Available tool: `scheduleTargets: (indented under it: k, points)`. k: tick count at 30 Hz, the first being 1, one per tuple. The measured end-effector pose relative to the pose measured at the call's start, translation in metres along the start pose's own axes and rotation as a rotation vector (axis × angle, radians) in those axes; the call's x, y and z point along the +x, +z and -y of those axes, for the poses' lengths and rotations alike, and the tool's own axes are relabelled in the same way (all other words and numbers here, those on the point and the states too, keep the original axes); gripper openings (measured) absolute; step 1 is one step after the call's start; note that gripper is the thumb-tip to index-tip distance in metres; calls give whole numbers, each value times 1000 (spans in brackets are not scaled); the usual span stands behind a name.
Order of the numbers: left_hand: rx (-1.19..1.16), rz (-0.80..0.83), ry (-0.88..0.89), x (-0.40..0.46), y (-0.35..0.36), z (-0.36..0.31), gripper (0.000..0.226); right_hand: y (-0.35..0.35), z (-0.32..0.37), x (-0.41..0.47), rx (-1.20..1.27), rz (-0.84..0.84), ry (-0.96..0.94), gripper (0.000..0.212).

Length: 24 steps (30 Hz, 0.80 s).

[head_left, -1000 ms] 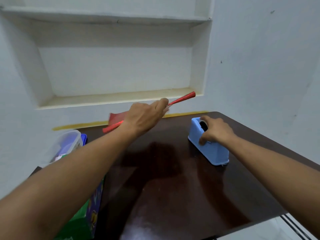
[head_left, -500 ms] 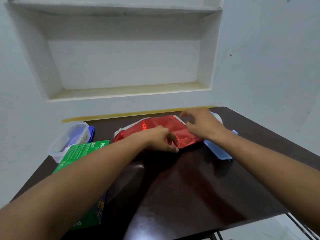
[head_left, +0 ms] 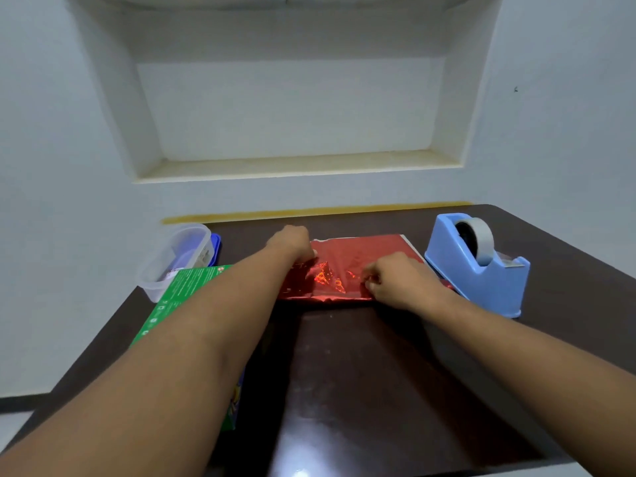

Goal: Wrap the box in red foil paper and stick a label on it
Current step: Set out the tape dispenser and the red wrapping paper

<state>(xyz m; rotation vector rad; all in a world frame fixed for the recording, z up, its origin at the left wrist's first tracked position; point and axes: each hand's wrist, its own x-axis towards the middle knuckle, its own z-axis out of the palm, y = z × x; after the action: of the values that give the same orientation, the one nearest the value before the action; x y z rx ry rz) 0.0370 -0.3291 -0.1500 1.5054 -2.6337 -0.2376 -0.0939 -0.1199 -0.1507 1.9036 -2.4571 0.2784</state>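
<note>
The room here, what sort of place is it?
Probably a plain room at home, set up for gift wrapping: a dark wooden table against a white wall with a built-in niche, a blue tape dispenser and red foil paper.

No legible text anywhere in view. Green box at table's left edge carries white print lines and small round icons along its top face, too blurred to read. Clear plastic container behind it shows pale sticker on its wall, wording unreadable. Blue tape dispenser bears no visible marking.
</note>
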Motion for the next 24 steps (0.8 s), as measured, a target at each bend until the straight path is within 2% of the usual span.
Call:
scheduleTargets:
  k: [6, 8, 9, 13, 16, 18, 22, 24]
  points:
    - [-299, -126, -26, 1, -4, -5, 17, 3, -1, 12, 9, 11, 55, 19]
    - [-364, -166, 28, -3, -15, -6, 20, 1, -2, 17, -4, -6, 74, 4]
    - [-400, -179, 81, -5, -21, -6, 21, -1, -4, 18, -3, -32, 79, 7]
    - [-490, -193, 256, -21, -41, -6, 27, -9, -1, 25, -38, -136, 45, 61]
    - [-491, -236, 352, -32, -47, -7, 28, -23, 10, 31, -12, -307, -6, 81]
    - [-500, -229, 426, -36, -48, -5, 30, -31, 14, 36, -1, -392, -9, 75]
    - [-535, -204, 519, -44, -51, 0, 30, -38, 14, 40, -52, -438, -51, 29]
    - [-550, -181, 510, -52, -55, -1, 28, -38, 14, 35, -63, -448, -81, 21]
